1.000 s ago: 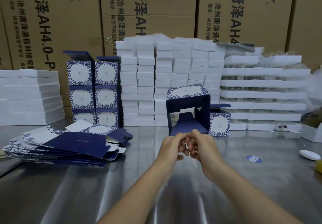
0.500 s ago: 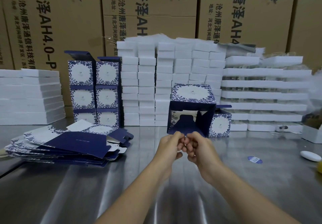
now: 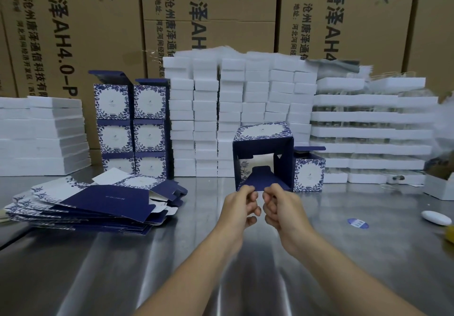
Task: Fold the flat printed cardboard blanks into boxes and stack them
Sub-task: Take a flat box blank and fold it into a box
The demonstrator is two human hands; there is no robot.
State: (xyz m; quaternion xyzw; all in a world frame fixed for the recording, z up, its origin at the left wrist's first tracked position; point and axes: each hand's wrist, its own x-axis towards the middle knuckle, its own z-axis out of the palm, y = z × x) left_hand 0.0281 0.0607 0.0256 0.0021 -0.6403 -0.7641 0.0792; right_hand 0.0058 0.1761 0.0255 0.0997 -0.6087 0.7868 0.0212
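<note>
A half-formed blue and white floral box (image 3: 262,136) is held up over the steel table (image 3: 368,254), its open end facing me with flaps loose inside. My left hand (image 3: 242,205) pinches the near edge of its lower dark blue flap (image 3: 261,181). My right hand (image 3: 280,206) pinches the same flap just to the right. A fanned pile of flat blanks (image 3: 93,204) lies at the left. Folded boxes stand stacked in two columns (image 3: 130,129) at the back left. One more folded box (image 3: 309,174) sits just right of the held one.
White foam blocks (image 3: 235,114) and white trays (image 3: 373,131) are piled along the back, more trays at the far left (image 3: 41,136). Large brown cartons (image 3: 208,13) form the wall behind. A white oval object (image 3: 436,217) and a blue sticker (image 3: 358,223) lie at the right.
The box has swung so its open end faces me more squarely. Both hands have spread slightly apart along the lower flap's edge.
</note>
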